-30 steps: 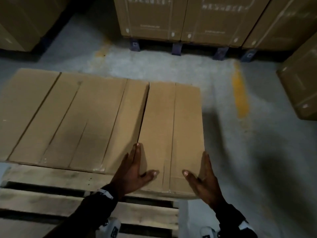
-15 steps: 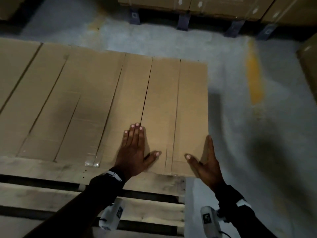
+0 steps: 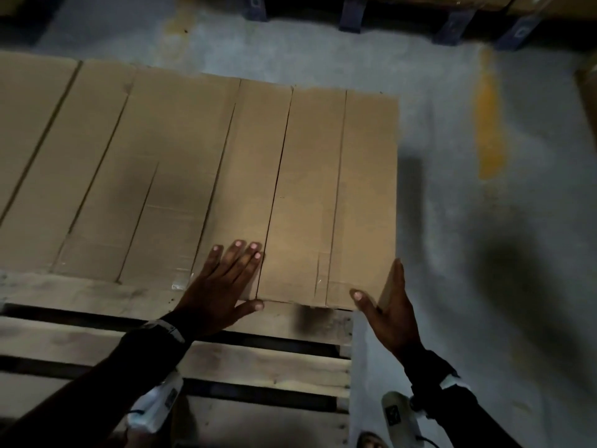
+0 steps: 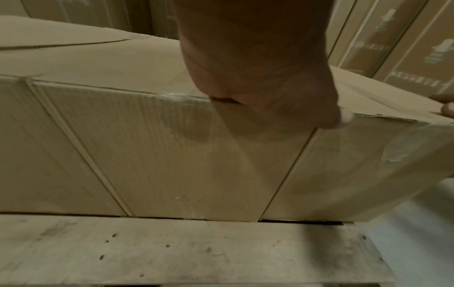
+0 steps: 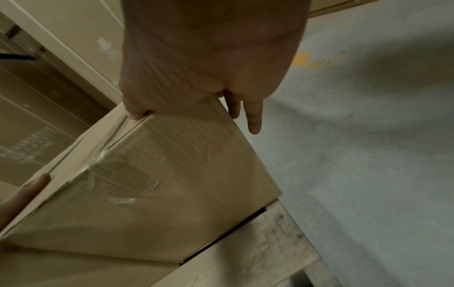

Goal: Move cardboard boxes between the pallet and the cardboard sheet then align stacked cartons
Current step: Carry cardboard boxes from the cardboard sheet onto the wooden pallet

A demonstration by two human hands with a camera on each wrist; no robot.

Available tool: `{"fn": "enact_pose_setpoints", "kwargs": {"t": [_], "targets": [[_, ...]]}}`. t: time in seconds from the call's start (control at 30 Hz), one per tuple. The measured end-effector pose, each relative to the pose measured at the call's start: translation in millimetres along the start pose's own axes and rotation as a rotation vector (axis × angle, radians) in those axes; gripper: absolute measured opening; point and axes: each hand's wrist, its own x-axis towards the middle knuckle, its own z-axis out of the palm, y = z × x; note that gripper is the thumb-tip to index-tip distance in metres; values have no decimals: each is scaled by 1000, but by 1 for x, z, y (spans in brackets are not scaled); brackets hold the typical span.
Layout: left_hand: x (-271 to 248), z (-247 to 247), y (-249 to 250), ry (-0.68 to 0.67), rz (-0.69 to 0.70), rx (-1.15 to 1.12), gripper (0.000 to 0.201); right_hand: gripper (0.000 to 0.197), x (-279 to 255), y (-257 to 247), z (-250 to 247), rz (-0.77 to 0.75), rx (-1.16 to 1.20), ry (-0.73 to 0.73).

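Observation:
A row of brown cardboard boxes lies side by side on a wooden pallet (image 3: pixel 97 295). The rightmost box (image 3: pixel 332 189) sits at the pallet's right end, its taped front face (image 5: pixel 159 184) above the near board (image 4: pixel 172 252). My left hand (image 3: pixel 231 279) lies flat on the neighbouring box (image 3: pixel 245 189), fingertips by the seam and thumb (image 4: pixel 341 116) over the near top edge. My right hand (image 3: pixel 382 299) cups the rightmost box's near right corner, with the thumb on top and straight fingers (image 5: pixel 253 120) along its right side.
Grey concrete floor (image 3: pixel 484 270) with a yellow mark (image 3: pixel 487 124) spreads to the right. Stacked cartons on blue pallet feet (image 3: pixel 352 11) line the far side, and another carton (image 3: pixel 588 92) stands at the right edge. The pallet's near slats (image 3: pixel 242 370) have open gaps.
The rightmost box has slid away from me, so its near end sits closer in line with its neighbours. My left hand moved from the box's left side to flat on top.

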Motion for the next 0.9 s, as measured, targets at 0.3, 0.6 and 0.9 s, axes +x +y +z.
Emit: {"fn": "enact_pose_setpoints", "kwargs": {"t": [0.3, 0.6, 0.9], "targets": [[-1, 0, 17, 20, -57, -23, 77, 109, -1, -3, -1, -22, -38, -4], [-20, -96, 85, 31, -95, -189, 78, 75, -76, -68, -61, -274, -464, 116], [-84, -320, 214, 218, -151, -220, 53, 53, -205, -205, -203, -489, -573, 195]]}}
